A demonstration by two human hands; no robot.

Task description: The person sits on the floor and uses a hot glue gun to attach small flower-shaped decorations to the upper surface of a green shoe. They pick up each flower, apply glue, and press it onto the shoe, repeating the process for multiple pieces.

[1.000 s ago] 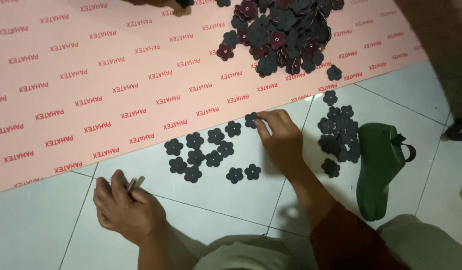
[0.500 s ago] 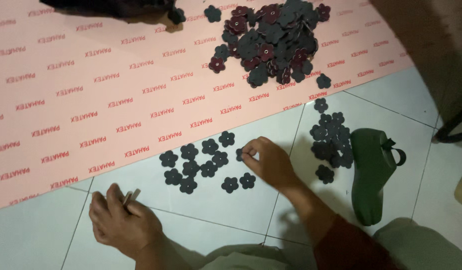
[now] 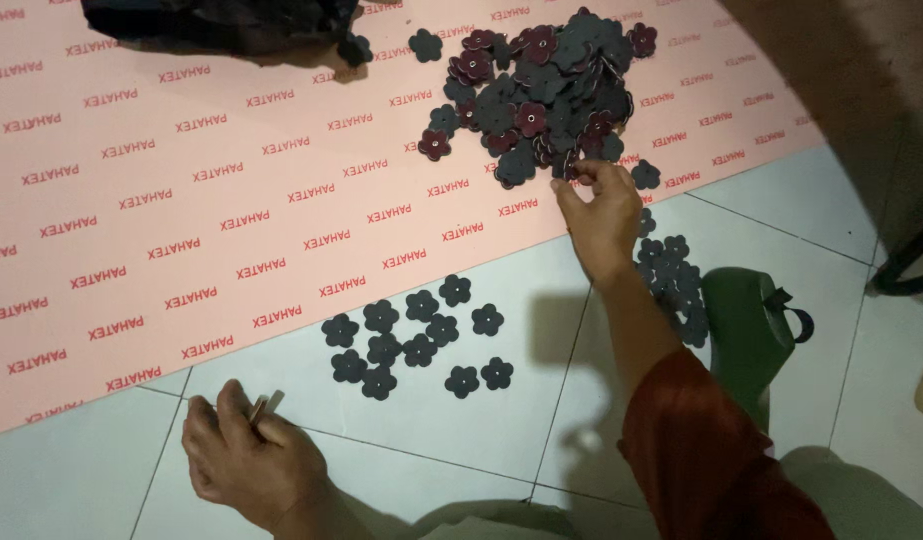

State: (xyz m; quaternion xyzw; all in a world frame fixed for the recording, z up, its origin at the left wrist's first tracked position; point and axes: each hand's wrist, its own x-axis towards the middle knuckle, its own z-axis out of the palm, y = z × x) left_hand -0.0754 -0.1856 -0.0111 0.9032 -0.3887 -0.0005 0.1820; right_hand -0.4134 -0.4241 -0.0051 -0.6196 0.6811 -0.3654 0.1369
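Note:
My right hand (image 3: 599, 212) reaches out to the near edge of a heap of dark flower-shaped cutouts (image 3: 542, 90) lying on a pink printed sheet (image 3: 182, 200); its fingertips pinch a cutout at the heap's rim. Low on the white tiled floor, my left hand (image 3: 247, 460) rests closed around a small thin metal tool (image 3: 264, 407). Between the hands, several dark flower cutouts (image 3: 417, 335) lie spread flat on the tiles. Some cutouts in the heap show a dark red face.
A second cluster of dark flowers (image 3: 672, 275) lies on the tiles right of my right wrist, beside a green shoe last (image 3: 747, 335). A black plastic bag (image 3: 212, 25) sits at the sheet's far edge. A dark furniture leg (image 3: 907, 265) stands at the right.
My right hand has left the spread flowers on the tiles and moved up and right to the heap on the pink sheet. The left hand stays put with its tool.

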